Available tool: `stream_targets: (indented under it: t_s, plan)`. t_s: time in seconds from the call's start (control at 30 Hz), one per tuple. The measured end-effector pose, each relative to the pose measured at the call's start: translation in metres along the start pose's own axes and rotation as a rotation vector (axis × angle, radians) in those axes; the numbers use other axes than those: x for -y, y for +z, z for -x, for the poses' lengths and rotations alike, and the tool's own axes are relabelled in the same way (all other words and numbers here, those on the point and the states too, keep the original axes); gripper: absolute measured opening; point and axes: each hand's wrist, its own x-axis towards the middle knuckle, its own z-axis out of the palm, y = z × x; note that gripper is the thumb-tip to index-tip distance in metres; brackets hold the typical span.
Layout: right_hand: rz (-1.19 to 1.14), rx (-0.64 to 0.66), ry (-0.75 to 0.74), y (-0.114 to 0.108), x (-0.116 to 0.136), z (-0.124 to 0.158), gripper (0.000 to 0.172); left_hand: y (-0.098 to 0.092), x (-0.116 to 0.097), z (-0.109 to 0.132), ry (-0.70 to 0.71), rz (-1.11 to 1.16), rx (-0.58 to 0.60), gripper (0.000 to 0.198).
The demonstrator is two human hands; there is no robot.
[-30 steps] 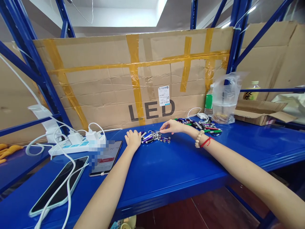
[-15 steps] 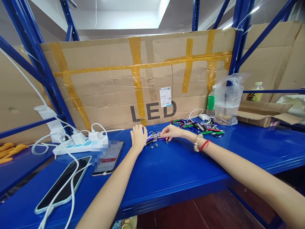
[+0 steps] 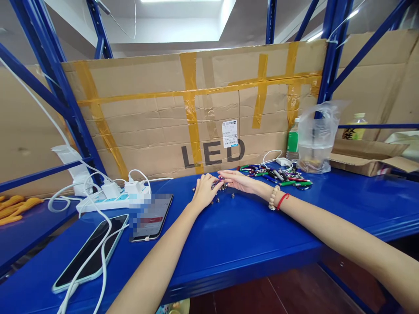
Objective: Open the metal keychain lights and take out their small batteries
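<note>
- Left fingers curled down onto small metal keyring lights; any grip hidden, cannot tell.
- Right fingers stretched, slightly apart, tips touching the same lights.
- Left hand palm down; right hand just beside, tilted.
- Lights mid-surface, near cardboard; coloured pile behind right wrist.

Keychain lights bunched in small pile on blue shelf, purple one visible.
</note>
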Motion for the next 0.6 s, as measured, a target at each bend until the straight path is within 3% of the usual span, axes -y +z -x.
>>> stream_targets:
  t_s: [0.17,0.3,0.47,0.6]
  plan:
    - [0.052,0.044,0.017,0.005,-0.002,0.004,0.030,0.000,0.001,-0.001,-0.067,0.009,-0.058,0.024]
    - [0.168,0.027,0.037,0.004,-0.007,0.004,0.026,-0.002,0.002,0.001,-0.084,-0.011,-0.037,0.027]
    - [0.100,-0.046,0.006,-0.001,-0.012,-0.003,0.023,0.002,0.004,-0.001,-0.108,0.063,-0.049,0.023]
    - [-0.014,-0.211,-0.027,-0.002,-0.011,-0.007,0.016,0.006,0.008,-0.003,-0.186,0.186,-0.125,0.018]
